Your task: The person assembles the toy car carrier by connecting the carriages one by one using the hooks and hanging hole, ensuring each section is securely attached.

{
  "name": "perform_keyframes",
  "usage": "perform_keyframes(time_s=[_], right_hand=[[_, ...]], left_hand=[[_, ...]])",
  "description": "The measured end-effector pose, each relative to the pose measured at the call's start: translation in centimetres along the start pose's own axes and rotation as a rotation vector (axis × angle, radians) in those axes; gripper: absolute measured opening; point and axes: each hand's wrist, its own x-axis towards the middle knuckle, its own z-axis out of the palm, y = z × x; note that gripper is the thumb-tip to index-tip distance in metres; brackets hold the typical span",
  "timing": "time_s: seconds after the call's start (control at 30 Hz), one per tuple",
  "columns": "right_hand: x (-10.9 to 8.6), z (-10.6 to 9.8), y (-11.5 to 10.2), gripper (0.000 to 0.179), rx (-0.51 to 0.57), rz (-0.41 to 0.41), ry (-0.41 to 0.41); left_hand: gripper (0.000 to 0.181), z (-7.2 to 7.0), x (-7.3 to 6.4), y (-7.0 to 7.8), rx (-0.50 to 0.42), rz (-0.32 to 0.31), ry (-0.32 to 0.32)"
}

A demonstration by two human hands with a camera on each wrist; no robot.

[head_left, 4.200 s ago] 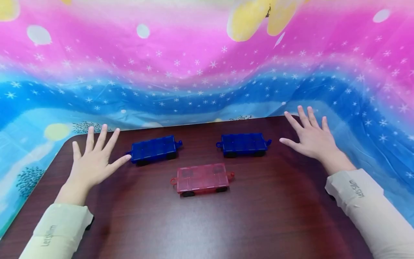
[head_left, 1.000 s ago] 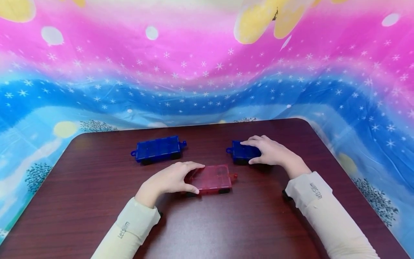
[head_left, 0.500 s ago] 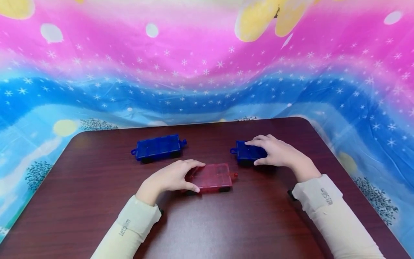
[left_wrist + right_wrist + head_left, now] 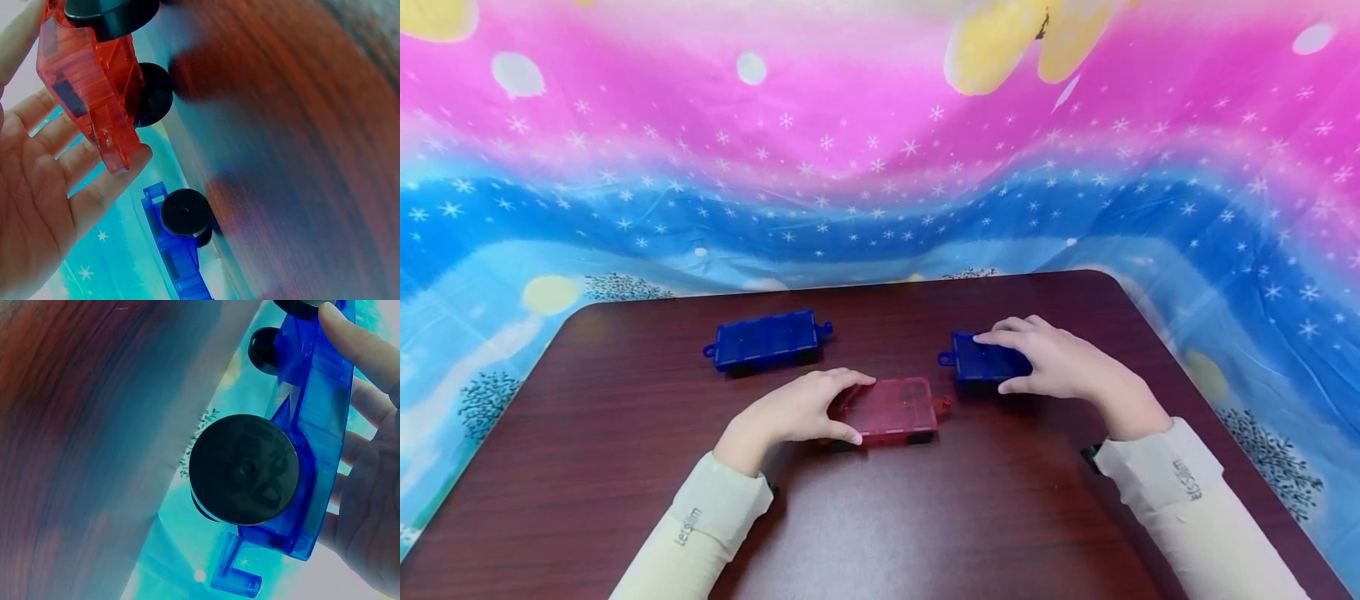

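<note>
My left hand (image 4: 797,408) holds the left end of a see-through red toy wagon (image 4: 898,408), thumb on its near side and fingers over the far side. The left wrist view shows its black wheels and red body (image 4: 94,94) close up. At the right, my right hand (image 4: 1063,358) grips a see-through blue toy wagon (image 4: 988,358) by its right end, which the hand covers in the head view. That end's hook (image 4: 237,581) shows in the right wrist view. A second blue wagon (image 4: 767,342) stands untouched at the back left.
All three wagons are on or just over a dark brown wooden table (image 4: 865,517) with rounded far corners. A pink and blue patterned cloth (image 4: 850,167) hangs behind it and along its sides.
Earlier both hands were spread apart, holding nothing; they then took hold of the red and right blue wagons. Over the last second the right hand has drawn its wagon rightward and slightly nearer.
</note>
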Motion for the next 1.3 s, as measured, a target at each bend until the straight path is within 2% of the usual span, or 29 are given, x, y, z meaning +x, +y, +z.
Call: perform_keyframes(time_s=[0.27,0.5,1.3], right_hand=[[-1.5,-0.3,-0.8,0.066,-0.004,-0.020,0.002],[-2.5,0.6,-1.0,0.067,0.009,-0.022,0.008],[-3.0,2.8,-1.1,0.067,0.077,-0.025,-0.041]], left_hand=[[0.078,0.0,0.0,0.0,0.004,0.004,0.003],[0.078,0.1,0.0,0.0,-0.001,0.011,0.001],[0.077,0.1,0.0,0.0,-0.011,0.012,0.006]])
